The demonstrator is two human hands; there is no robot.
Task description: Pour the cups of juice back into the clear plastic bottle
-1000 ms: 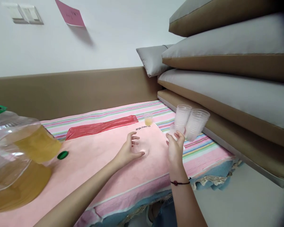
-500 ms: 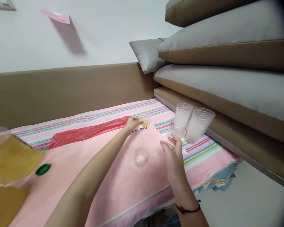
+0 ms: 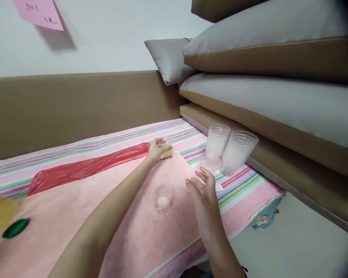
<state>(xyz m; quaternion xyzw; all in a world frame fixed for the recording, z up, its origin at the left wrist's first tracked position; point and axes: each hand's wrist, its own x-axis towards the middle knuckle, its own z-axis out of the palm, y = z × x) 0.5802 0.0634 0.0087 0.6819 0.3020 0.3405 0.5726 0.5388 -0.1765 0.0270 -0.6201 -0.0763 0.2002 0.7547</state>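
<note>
My left hand (image 3: 160,149) is closed round a clear plastic cup (image 3: 168,151) with yellowish liquid in it, at the far corner of the pink cloth (image 3: 127,204). My right hand (image 3: 203,187) hovers over the cloth's right side, fingers apart and nothing in them. Just beyond its fingertips sits a single clear cup (image 3: 211,164), beside two stacks of nested clear cups, the left stack (image 3: 217,141) and the right stack (image 3: 239,152). Between my arms another clear cup (image 3: 162,197) rests on the cloth.
A green cap (image 3: 15,228) lies at the left, near a yellow-brown container (image 3: 0,214) cut off by the frame. A red plastic bag (image 3: 87,168) stretches along the cloth's back edge. Large stacked cushions (image 3: 266,92) bound the right side, and a brown panel (image 3: 75,104) stands behind.
The view has swung left-to-right, so things sit farther left in it. My left hand still grips the cup at the corner; my right hand stays open near the stacks.
</note>
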